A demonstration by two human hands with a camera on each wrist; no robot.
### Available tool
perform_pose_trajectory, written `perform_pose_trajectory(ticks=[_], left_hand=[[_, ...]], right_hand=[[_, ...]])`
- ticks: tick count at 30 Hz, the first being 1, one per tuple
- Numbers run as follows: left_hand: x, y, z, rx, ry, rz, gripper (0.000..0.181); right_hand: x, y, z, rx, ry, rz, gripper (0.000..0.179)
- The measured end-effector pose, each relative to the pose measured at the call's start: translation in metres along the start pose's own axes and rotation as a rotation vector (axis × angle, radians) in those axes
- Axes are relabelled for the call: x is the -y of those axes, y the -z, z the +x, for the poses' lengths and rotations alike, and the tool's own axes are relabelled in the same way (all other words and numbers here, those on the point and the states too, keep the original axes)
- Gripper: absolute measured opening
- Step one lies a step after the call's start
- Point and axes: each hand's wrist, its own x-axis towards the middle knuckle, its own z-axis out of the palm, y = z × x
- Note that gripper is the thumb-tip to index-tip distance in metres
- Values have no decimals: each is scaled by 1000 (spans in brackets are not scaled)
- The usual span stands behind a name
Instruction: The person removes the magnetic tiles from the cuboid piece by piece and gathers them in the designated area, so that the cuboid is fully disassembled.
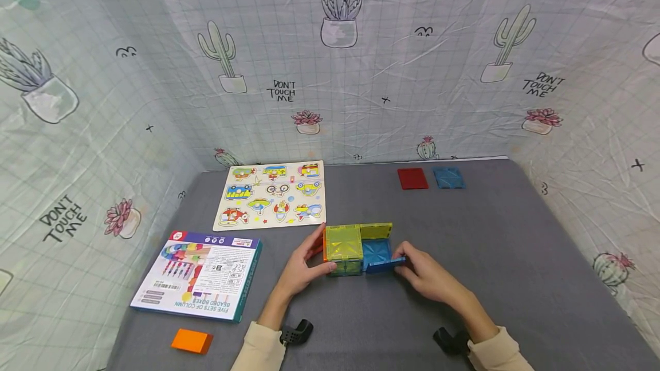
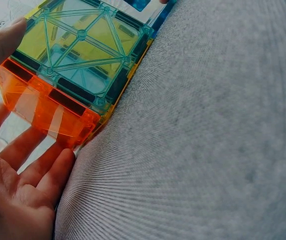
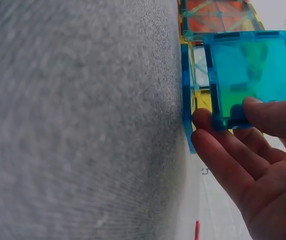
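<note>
A cube of see-through magnetic tiles (image 1: 344,243) stands on the table, yellow-green on top, teal in front and orange on its left side. My left hand (image 1: 301,268) holds it, fingers against the orange tile (image 2: 48,107) and thumb at the teal front tile (image 2: 83,55). Right of the cube, a blue tile (image 1: 376,249) lies flat, with a yellow tile (image 1: 377,231) upright behind it. My right hand (image 1: 428,275) pinches another blue tile (image 3: 257,70) between thumb and fingers. That tile is tilted along the flat tile's front edge; whether they touch I cannot tell.
A red tile (image 1: 412,178) and a blue tile (image 1: 449,178) lie at the back right. Behind and to the left lies a wooden vehicle puzzle board (image 1: 260,223). A bead-set box (image 1: 198,276) rests further left, with an orange block (image 1: 192,341) in front of it.
</note>
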Motion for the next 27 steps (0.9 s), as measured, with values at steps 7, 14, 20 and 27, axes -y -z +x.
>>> perform_pose_trajectory(ticks=[7, 14, 20, 27], left_hand=[[0, 0, 0, -1, 17, -6, 85], [-1, 0, 0, -2, 21, -2, 85], [-1, 0, 0, -3, 21, -1, 85], [0, 0, 0, -6, 28, -14, 84]], right_hand=[[-2, 4, -2, -11, 13, 38, 19], [-4, 9, -4, -43, 32, 124, 19], [-10, 13, -6, -68, 22, 243, 22], [-17, 15, -7, -77, 37, 403, 27]])
